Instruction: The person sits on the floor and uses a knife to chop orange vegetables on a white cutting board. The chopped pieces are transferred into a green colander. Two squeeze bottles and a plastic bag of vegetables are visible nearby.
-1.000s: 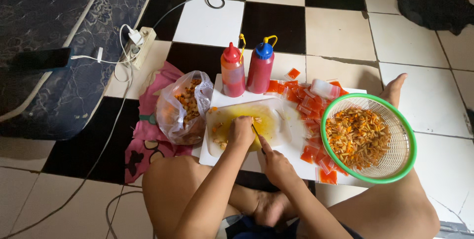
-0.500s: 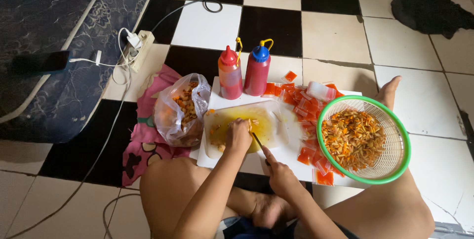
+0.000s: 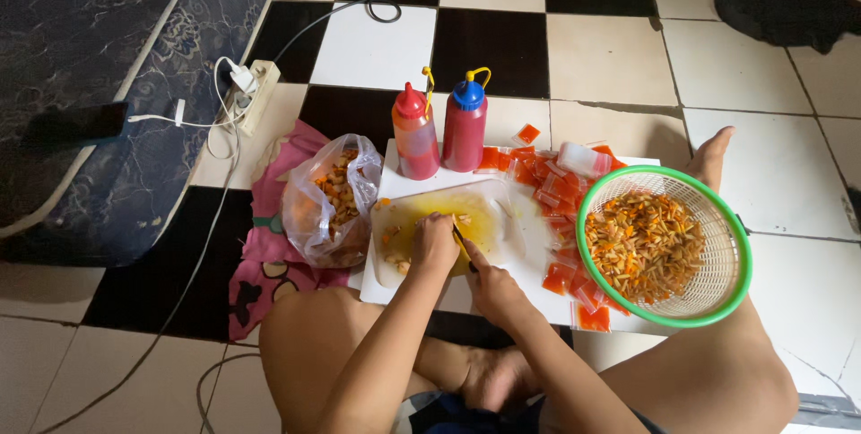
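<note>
I sit on a tiled floor over a white cutting board (image 3: 529, 228) stained yellow. My left hand (image 3: 434, 242) presses down on small yellow-orange pieces on the board. My right hand (image 3: 491, 289) holds a small knife (image 3: 460, 243) with its blade beside the left fingers. A few cut pieces (image 3: 393, 259) lie at the board's left end.
A green mesh basket (image 3: 726, 295) of orange strips rests against my right leg. A clear bag (image 3: 327, 201) of pieces lies left on a pink cloth (image 3: 269, 264). Two squeeze bottles (image 3: 416, 134) (image 3: 464, 129) stand behind; several small orange packets (image 3: 552, 187) are scattered. A power strip (image 3: 249, 93) lies far left.
Both hands stay on the board; the knife hand shifts slightly as it cuts. The view has moved a little.
</note>
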